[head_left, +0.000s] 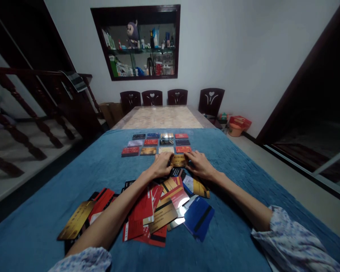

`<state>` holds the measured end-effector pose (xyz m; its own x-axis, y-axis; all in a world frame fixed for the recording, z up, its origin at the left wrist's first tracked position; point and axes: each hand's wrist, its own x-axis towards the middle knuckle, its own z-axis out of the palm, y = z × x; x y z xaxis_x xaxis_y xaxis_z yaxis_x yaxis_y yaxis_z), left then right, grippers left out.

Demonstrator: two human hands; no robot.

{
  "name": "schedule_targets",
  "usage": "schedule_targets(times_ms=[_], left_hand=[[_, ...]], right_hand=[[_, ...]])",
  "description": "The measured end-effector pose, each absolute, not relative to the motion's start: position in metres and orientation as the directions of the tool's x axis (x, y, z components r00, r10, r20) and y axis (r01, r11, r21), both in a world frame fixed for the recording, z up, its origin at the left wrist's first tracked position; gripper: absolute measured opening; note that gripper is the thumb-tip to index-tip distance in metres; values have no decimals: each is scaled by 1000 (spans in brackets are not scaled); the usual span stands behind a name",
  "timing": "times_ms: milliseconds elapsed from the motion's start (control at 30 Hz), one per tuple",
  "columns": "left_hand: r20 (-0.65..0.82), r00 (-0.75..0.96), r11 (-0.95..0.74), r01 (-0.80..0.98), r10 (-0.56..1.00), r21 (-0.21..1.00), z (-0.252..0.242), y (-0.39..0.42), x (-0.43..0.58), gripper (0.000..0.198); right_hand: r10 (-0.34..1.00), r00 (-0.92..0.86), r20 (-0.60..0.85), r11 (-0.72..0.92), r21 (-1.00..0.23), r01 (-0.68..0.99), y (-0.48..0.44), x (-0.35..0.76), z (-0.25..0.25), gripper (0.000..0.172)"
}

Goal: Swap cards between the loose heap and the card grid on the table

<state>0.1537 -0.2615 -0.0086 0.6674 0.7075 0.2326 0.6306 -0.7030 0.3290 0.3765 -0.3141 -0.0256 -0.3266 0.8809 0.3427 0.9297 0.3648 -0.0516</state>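
A gold card [179, 160] lies between my two hands, just above the heap of cards. My left hand [162, 164] grips its left edge, fingers bent around it. At the right edge, the fingers of my right hand [198, 164] are closed on the same card. Just beyond it are rows of cards, among them a red card [183, 149], a pale card [166, 150] partly behind my left fingers, and another gold card [148, 151]. Below my hands spreads a loose pile with a blue card [198, 217], a tan-gold card [163, 214] and red cards [141, 206].
More cards, including a gold one [77, 220], lie left under my left forearm. A blue cloth [232, 200] covers the near table; the far tabletop [161, 116] is bare stone. Dark chairs [211, 101] stand behind, a wooden railing [31, 71] at left.
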Motion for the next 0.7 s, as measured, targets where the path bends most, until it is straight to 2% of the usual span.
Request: schedule_targets(times_ms=[233,433,567,700], left_hand=[[210,678,-709,656,704,259,-5,-259,153,44],[144,684,-697,680,715,229,2,-257,156,44],[109,703,-707,675,703,209,7,-253,157,46],[101,719,-724,668,688,171,13,-249,157,40]], right_hand=[[882,-328,337,351,-8,936,-315,379,-23,47],[883,-344,320,371,-25,928,-315,382,-22,47],[893,-345,288,368,-26,930,-314,383,-19,47],[908,-342,241,355,-10,935,-311,380,-11,47]])
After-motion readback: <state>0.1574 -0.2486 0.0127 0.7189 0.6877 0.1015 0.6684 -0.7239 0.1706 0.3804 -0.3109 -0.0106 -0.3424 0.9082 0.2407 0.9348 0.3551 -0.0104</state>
